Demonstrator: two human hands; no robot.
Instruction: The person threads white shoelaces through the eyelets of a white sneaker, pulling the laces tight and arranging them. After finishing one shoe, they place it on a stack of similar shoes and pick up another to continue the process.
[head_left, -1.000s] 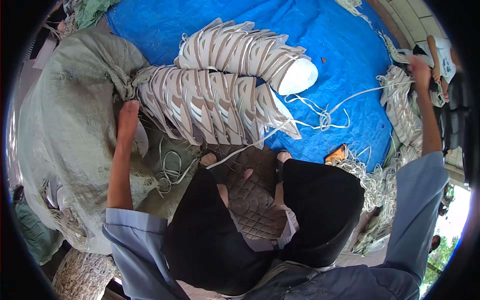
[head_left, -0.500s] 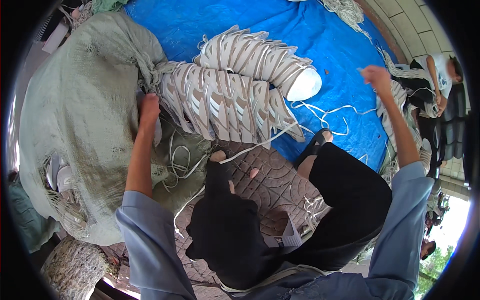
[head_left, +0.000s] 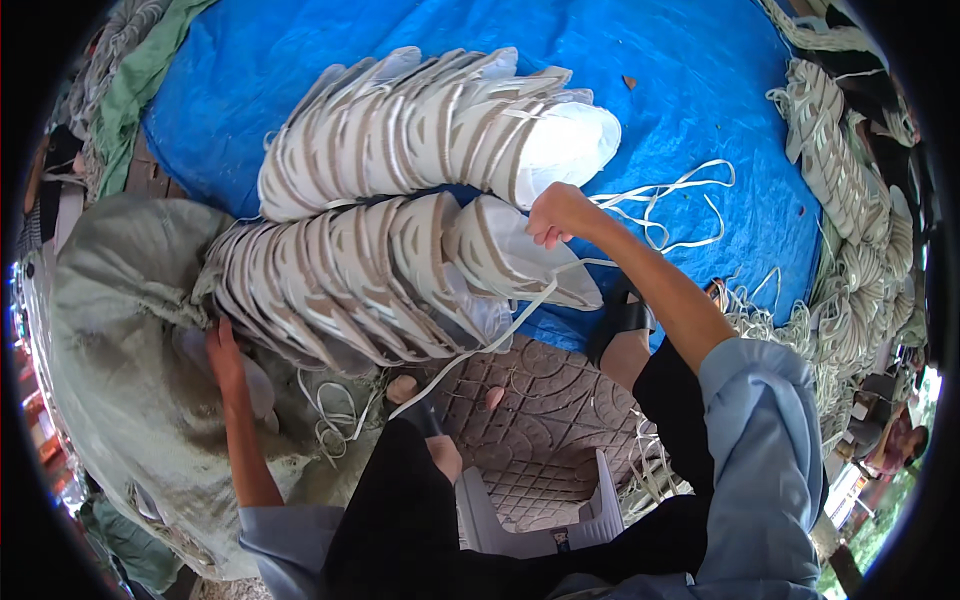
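Note:
Two long rows of nested white-and-tan shoe uppers lie side by side: the far row [head_left: 390, 135] and the near row [head_left: 320, 280]. My right hand [head_left: 562, 215] is pinched closed over the end upper [head_left: 490, 240] of the near row; whatever its fingertips hold is too small to make out. A white lace [head_left: 480, 350] runs from that end toward my foot. At the row's left end, my left hand [head_left: 228, 355] is closed on a pale shoe upper [head_left: 260, 390], partly hidden against a large woven sack [head_left: 120, 330].
Beneath the rows spreads a blue tarp [head_left: 690, 90], with loose lace loops [head_left: 655, 215] on it. More bundled uppers [head_left: 850, 210] line the right side. Between my legs, a grey plastic stool [head_left: 540, 540] stands on patterned paving [head_left: 500, 430]. Green cloth [head_left: 145, 95] lies far left.
My right hand has come down and left from over the right side of the tarp to the near row's end. My left hand stays by the sack. The view has shifted.

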